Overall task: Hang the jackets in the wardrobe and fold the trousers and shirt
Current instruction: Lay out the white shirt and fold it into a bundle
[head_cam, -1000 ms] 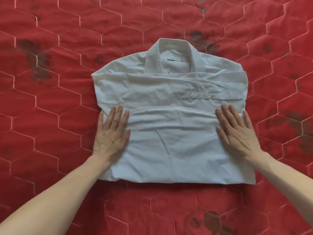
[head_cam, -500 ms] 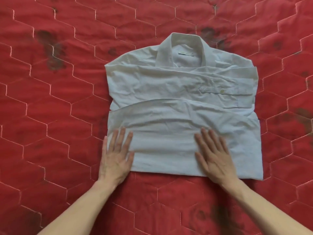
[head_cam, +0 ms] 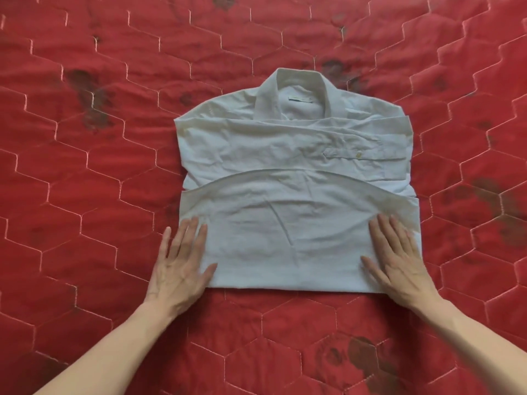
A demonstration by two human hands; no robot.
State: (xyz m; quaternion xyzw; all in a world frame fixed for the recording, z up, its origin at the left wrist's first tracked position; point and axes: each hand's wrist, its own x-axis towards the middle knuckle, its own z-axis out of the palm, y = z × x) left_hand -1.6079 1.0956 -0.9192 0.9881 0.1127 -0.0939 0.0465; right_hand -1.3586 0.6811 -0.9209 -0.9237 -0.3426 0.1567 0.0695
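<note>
A white collared shirt lies folded into a rough square on the red quilt, collar at the far end, sleeves crossed over the chest and the tail folded up over them. My left hand rests flat on the shirt's near left corner, fingers spread. On the near right corner my right hand lies flat too. Neither hand grips the cloth. No jackets, trousers or wardrobe are in view.
A red quilted bedspread with a hexagon stitch pattern and dark flower prints fills the whole view under the shirt.
Both hands slid from the shirt's middle sides down toward its near edge. The right hand went inward, then back out to the right corner.
</note>
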